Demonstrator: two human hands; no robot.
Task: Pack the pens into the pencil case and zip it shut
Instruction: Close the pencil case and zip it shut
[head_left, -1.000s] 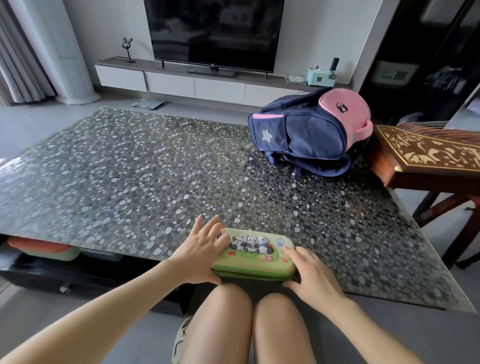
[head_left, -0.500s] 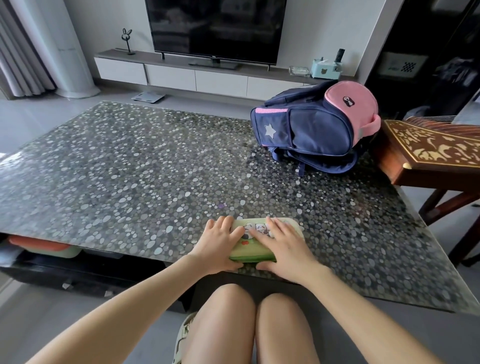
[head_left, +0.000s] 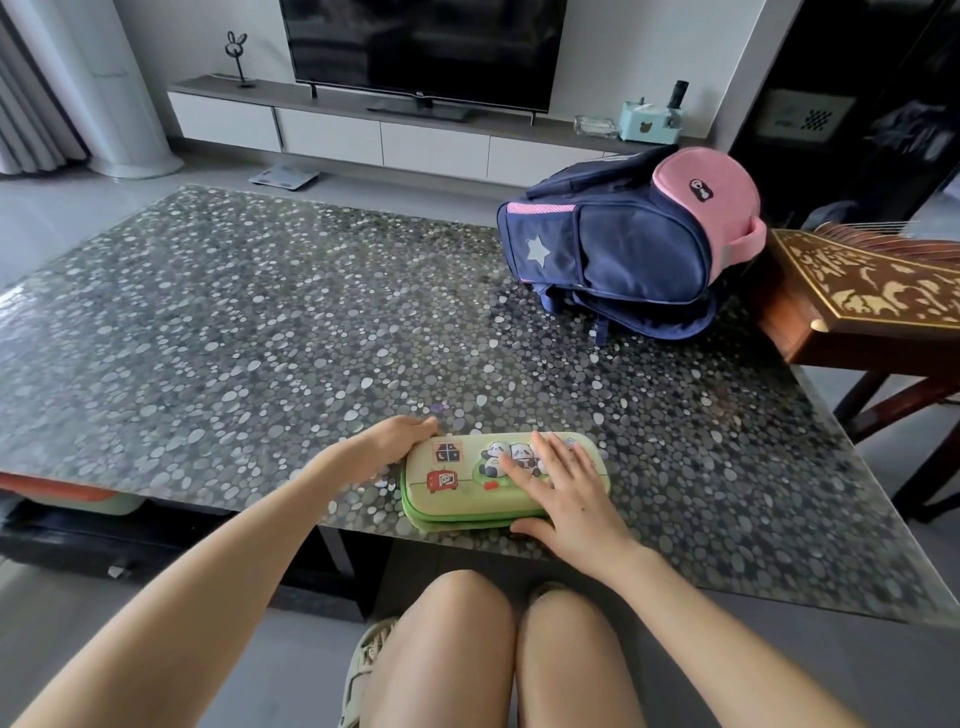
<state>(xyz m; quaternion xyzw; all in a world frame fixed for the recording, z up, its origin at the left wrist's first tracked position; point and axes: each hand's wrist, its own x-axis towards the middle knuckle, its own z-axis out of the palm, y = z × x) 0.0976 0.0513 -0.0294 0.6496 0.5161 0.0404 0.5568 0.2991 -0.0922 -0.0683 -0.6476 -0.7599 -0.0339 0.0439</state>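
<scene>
A green pencil case (head_left: 457, 493) with panda stickers lies closed at the near edge of the table. My right hand (head_left: 566, 493) presses flat on its lid, fingers spread, thumb against the front edge. My left hand (head_left: 400, 439) is at the case's far left corner, with its fingers curled together over that corner and the thumb hidden. No pens are in sight.
The pebble-patterned glass table (head_left: 260, 338) stretches ahead. A navy and pink backpack (head_left: 634, 244) stands at its far right. A carved wooden instrument (head_left: 862, 291) juts in from the right. My knees are under the near edge.
The case has slid a little further onto the table. My left hand moved from the lid to the far left corner. My right hand shifted rightward and flattened on the lid.
</scene>
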